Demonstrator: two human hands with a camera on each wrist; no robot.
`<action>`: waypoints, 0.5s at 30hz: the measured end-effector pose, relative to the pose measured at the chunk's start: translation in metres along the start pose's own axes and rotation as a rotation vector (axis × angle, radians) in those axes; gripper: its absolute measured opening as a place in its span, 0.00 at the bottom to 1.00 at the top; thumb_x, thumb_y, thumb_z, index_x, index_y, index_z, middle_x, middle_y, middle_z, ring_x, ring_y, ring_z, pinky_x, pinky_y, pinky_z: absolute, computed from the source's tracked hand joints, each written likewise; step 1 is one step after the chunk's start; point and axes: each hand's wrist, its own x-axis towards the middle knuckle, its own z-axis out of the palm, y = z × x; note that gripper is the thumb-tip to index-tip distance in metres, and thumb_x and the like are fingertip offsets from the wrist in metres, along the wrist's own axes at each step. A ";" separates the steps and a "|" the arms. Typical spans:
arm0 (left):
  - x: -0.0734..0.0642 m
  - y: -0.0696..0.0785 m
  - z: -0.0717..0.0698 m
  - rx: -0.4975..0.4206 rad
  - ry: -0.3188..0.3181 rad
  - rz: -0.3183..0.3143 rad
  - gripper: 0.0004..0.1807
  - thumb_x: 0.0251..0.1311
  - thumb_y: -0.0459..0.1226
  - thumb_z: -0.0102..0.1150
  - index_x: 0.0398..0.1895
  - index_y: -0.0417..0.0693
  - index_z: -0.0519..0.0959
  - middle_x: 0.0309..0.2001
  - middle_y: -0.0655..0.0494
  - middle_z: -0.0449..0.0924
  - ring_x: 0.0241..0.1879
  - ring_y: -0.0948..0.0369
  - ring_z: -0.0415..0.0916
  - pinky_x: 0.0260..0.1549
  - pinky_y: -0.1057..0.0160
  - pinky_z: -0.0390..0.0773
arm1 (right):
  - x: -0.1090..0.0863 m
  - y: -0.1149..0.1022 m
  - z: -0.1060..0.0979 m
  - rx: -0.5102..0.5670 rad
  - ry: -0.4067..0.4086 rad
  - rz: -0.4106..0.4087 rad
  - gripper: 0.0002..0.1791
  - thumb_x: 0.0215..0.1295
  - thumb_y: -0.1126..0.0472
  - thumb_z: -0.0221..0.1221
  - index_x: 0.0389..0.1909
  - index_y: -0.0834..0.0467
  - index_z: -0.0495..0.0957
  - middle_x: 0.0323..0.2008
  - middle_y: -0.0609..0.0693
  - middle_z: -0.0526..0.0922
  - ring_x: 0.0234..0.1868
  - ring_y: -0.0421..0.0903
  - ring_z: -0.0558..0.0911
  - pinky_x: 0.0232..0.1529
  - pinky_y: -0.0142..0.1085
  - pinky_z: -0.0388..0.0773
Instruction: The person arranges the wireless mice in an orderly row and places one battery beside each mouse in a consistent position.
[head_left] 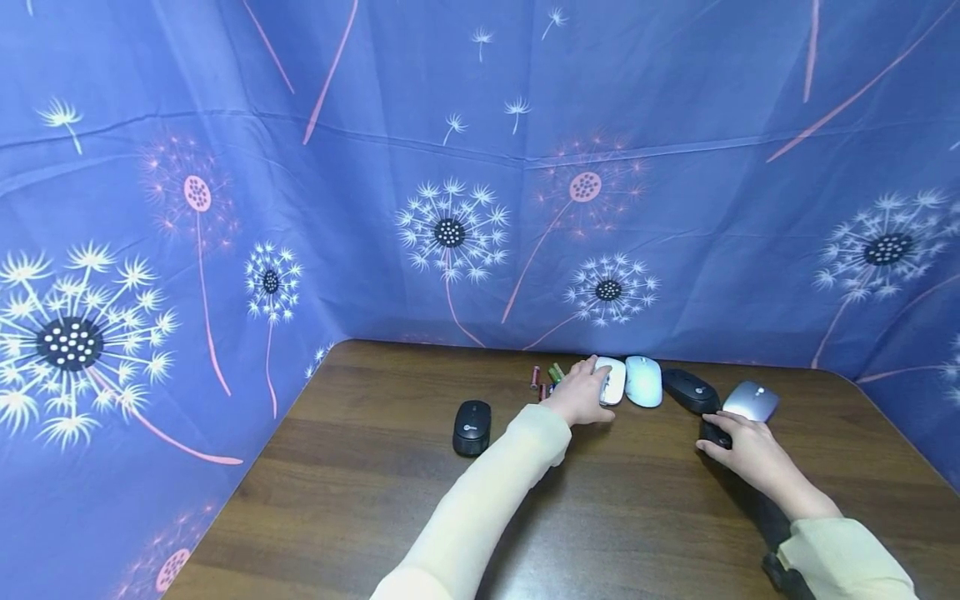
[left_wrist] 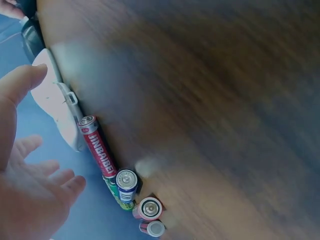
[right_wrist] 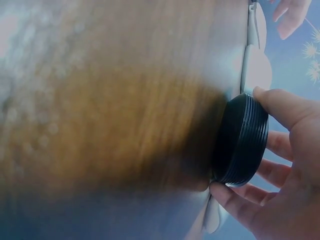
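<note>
My left hand (head_left: 579,395) reaches to the back row, its fingertips at the left side of a white mouse (head_left: 616,382). In the left wrist view its thumb overlaps the pale mice and its fingers are spread. Below lie red, blue and green batteries, one being a red battery (left_wrist: 100,152). With thumb and fingers my right hand (head_left: 753,450) grips a black rounded thing with a ribbed side (right_wrist: 242,142), close over the table. The hand hides much of it in the head view. Just behind it are a black mouse (head_left: 688,390) and a grey mouse (head_left: 750,402).
A light blue mouse (head_left: 643,382) stands between the white and black mice. Apart on the left lies another black mouse (head_left: 472,427). The brown wooden table (head_left: 360,500) meets a blue dandelion-patterned cloth (head_left: 360,208) at its back and sides.
</note>
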 end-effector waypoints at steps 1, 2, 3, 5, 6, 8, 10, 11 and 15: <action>0.000 0.000 0.000 0.019 -0.006 0.002 0.46 0.49 0.56 0.66 0.71 0.55 0.59 0.73 0.49 0.52 0.70 0.52 0.54 0.65 0.63 0.58 | 0.000 -0.001 0.000 0.001 -0.004 0.005 0.29 0.55 0.54 0.65 0.51 0.72 0.74 0.51 0.76 0.71 0.52 0.76 0.67 0.50 0.65 0.63; 0.000 0.001 0.001 0.036 -0.013 0.003 0.46 0.50 0.56 0.65 0.71 0.55 0.58 0.73 0.51 0.52 0.70 0.53 0.53 0.66 0.63 0.58 | 0.000 -0.001 0.000 0.002 -0.006 0.007 0.29 0.55 0.54 0.65 0.51 0.72 0.74 0.51 0.76 0.71 0.52 0.76 0.67 0.50 0.66 0.63; 0.001 0.001 0.001 0.057 -0.021 0.005 0.46 0.50 0.57 0.65 0.72 0.56 0.57 0.73 0.52 0.51 0.71 0.53 0.53 0.66 0.64 0.57 | 0.000 -0.002 -0.001 0.000 -0.006 0.007 0.29 0.55 0.54 0.65 0.51 0.72 0.74 0.51 0.76 0.72 0.52 0.76 0.67 0.50 0.65 0.63; 0.002 0.002 0.003 0.093 -0.040 0.011 0.47 0.52 0.57 0.63 0.73 0.56 0.55 0.74 0.53 0.50 0.71 0.53 0.52 0.66 0.63 0.57 | 0.000 -0.002 -0.001 -0.002 -0.009 0.012 0.29 0.55 0.54 0.65 0.51 0.72 0.74 0.51 0.76 0.72 0.52 0.76 0.67 0.51 0.65 0.63; 0.002 0.002 0.004 0.103 -0.049 0.010 0.47 0.53 0.58 0.62 0.73 0.57 0.54 0.74 0.54 0.49 0.71 0.54 0.51 0.66 0.63 0.56 | 0.000 -0.002 -0.001 -0.002 -0.012 0.016 0.29 0.56 0.54 0.65 0.51 0.72 0.74 0.51 0.76 0.71 0.52 0.76 0.67 0.50 0.66 0.63; 0.003 0.003 0.006 0.119 -0.074 0.009 0.46 0.54 0.58 0.60 0.74 0.58 0.52 0.75 0.56 0.47 0.72 0.55 0.49 0.67 0.64 0.54 | 0.000 -0.002 -0.001 -0.004 -0.017 0.022 0.29 0.56 0.54 0.65 0.51 0.72 0.74 0.52 0.76 0.71 0.52 0.76 0.67 0.51 0.66 0.63; 0.003 0.003 0.008 0.136 -0.096 0.012 0.45 0.56 0.59 0.58 0.74 0.59 0.51 0.75 0.57 0.46 0.72 0.56 0.48 0.68 0.64 0.53 | 0.000 -0.002 -0.001 -0.001 -0.025 0.030 0.30 0.56 0.53 0.64 0.52 0.72 0.74 0.52 0.76 0.71 0.52 0.77 0.66 0.50 0.66 0.63; 0.002 0.003 0.008 0.141 -0.103 0.012 0.45 0.56 0.59 0.58 0.74 0.60 0.51 0.75 0.58 0.45 0.72 0.56 0.48 0.68 0.65 0.52 | 0.000 -0.002 -0.001 -0.001 -0.027 0.032 0.30 0.56 0.53 0.64 0.52 0.71 0.74 0.52 0.76 0.70 0.52 0.77 0.66 0.50 0.66 0.63; -0.001 0.004 0.009 0.158 -0.108 0.024 0.43 0.58 0.58 0.56 0.74 0.60 0.53 0.74 0.58 0.48 0.72 0.57 0.49 0.68 0.65 0.52 | 0.000 -0.001 0.000 0.000 -0.027 0.030 0.30 0.56 0.53 0.64 0.52 0.71 0.74 0.53 0.76 0.70 0.52 0.77 0.66 0.51 0.66 0.63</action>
